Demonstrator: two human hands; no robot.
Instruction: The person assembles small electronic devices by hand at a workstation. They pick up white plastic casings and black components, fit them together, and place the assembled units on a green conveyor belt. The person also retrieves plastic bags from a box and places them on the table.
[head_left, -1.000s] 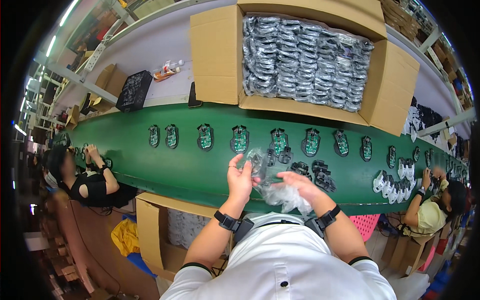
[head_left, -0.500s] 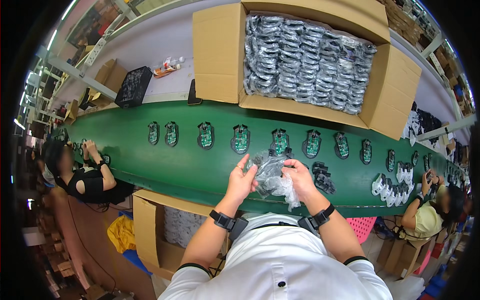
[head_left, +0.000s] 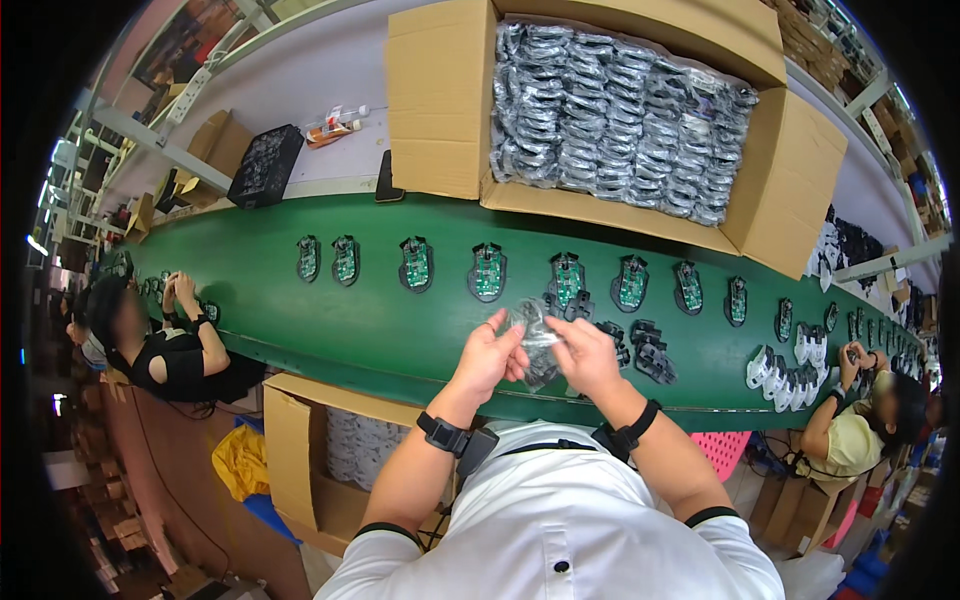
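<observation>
My left hand and my right hand meet over the near edge of the green conveyor belt. Together they grip a small clear plastic bag with a dark coiled cable inside; part of it hangs below my fingers. Both wrists wear black bands. Just beyond my hands lie black mouse parts and a row of green circuit boards in black shells along the belt.
A big open cardboard box packed with bagged black cables stands behind the belt. Another carton sits under the belt at my left. A seated person works at the left, another person at the right beside white mouse shells.
My hands have come together and lifted the bag higher and farther over the belt. The bag, spread wide a second ago, is now bunched small between my fingers.
</observation>
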